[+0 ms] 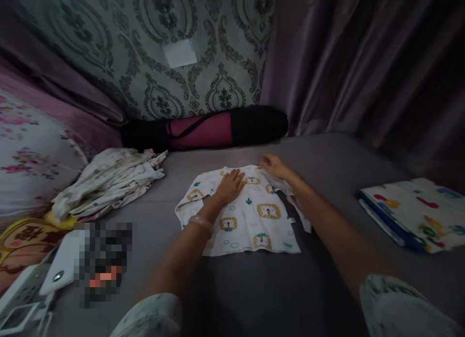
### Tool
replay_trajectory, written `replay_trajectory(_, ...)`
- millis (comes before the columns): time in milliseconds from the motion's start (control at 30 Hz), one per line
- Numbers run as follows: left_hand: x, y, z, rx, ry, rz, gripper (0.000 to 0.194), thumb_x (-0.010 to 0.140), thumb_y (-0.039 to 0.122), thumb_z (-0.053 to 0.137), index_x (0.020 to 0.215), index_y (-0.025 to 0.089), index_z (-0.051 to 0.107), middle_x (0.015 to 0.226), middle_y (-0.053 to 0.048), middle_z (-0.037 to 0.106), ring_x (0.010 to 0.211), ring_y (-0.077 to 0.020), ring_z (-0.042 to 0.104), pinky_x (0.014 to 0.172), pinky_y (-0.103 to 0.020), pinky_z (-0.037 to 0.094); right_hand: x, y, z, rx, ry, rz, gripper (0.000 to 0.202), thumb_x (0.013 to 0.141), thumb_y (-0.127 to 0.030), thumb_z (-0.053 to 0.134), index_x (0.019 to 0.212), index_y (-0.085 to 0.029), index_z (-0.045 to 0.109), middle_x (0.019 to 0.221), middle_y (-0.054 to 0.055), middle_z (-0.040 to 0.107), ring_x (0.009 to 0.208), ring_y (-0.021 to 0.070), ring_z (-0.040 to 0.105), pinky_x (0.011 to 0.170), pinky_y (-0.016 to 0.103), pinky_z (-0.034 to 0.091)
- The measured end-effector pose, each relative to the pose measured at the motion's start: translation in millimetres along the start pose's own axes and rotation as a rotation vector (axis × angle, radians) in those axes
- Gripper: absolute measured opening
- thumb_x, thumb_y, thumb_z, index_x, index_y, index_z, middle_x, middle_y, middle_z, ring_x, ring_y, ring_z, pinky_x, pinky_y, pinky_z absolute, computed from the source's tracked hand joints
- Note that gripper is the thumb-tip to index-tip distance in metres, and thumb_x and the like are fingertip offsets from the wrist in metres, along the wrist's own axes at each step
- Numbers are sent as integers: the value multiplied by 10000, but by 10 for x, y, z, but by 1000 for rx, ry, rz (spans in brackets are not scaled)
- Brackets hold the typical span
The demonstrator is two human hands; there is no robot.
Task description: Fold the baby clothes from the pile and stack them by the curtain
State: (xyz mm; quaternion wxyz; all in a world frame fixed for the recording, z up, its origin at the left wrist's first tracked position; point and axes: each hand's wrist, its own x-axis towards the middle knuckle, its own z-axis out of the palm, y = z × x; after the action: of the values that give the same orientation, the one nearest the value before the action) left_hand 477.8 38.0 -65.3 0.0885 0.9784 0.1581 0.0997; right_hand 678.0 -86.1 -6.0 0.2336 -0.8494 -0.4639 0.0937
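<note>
A small white child's shirt (254, 221) with yellow lion prints lies spread flat on the grey bed surface (254, 288). My left hand (230, 184) rests palm down on its upper left part, fingers apart, a pale bangle on the wrist. My right hand (274, 166) touches the shirt's top edge near the collar, and its fingers look slightly blurred. Whether it pinches the cloth I cannot tell.
A heap of white printed clothes (112, 182) lies to the left. Folded colourful cloth (414, 213) sits at the right. A dark red and black roll bag (218, 129) lies against the patterned wall. A floral pillow (32, 158) and white devices (32, 288) are at the left.
</note>
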Motion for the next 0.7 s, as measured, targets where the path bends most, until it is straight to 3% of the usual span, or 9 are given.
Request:
replay_trajectory(100, 32, -7, -46, -53, -14, -3, 464, 974, 376, 361, 1376, 169, 465, 1495, -155, 399, 1403, -284, 332, 1136, -496, 274, -349, 299, -369, 90, -34, 189, 305, 938, -363, 492, 1079, -147, 655, 1030, 116, 701, 907, 197, 657, 741, 258, 500)
replay_trajectory(233, 119, 106, -87, -76, 11, -77, 356, 908, 301, 477, 1225, 166, 565, 1411, -172, 470, 1339, -302, 401, 1101, -533, 292, -940, 605, -644, 171, -237, 322, 370, 889, -469, 567, 1001, -129, 656, 868, 111, 707, 720, 181, 656, 573, 244, 499)
replay_trajectory(333, 234, 317, -37, -126, 135, -67, 326, 859, 218, 507, 1173, 162, 577, 1320, -157, 530, 1262, -287, 467, 1070, -505, 337, -1224, 675, -623, 192, -312, 318, 502, 807, -500, 669, 1122, -113, 612, 878, 108, 706, 712, 189, 662, 558, 253, 506)
replay_trajectory(433, 390, 578, 86, -239, 213, 60, 327, 869, 172, 453, 1174, 154, 570, 1239, -133, 587, 1205, -242, 515, 1057, -437, 384, -1324, 660, -491, 100, -291, 272, 584, 740, -508, 728, 1148, -110, 605, 936, 126, 703, 806, 228, 676, 618, 275, 515)
replay_trajectory(567, 563, 825, 276, -292, 208, 167, 342, 917, 175, 362, 1181, 130, 575, 1231, -137, 612, 1210, -203, 529, 1077, -380, 402, -1319, 603, -343, 19, -218, 273, 526, 742, -433, 725, 1161, -142, 597, 1082, 120, 679, 947, 224, 659, 734, 257, 499)
replay_trajectory(700, 598, 867, 410, -307, 216, 131, 391, 949, 234, 331, 1248, 126, 559, 1328, -151, 576, 1312, -233, 466, 1138, -446, 344, -1310, 468, -458, -56, -193, 168, 386, 815, -252, 617, 1193, -182, 580, 1119, 91, 662, 972, 207, 631, 762, 246, 468)
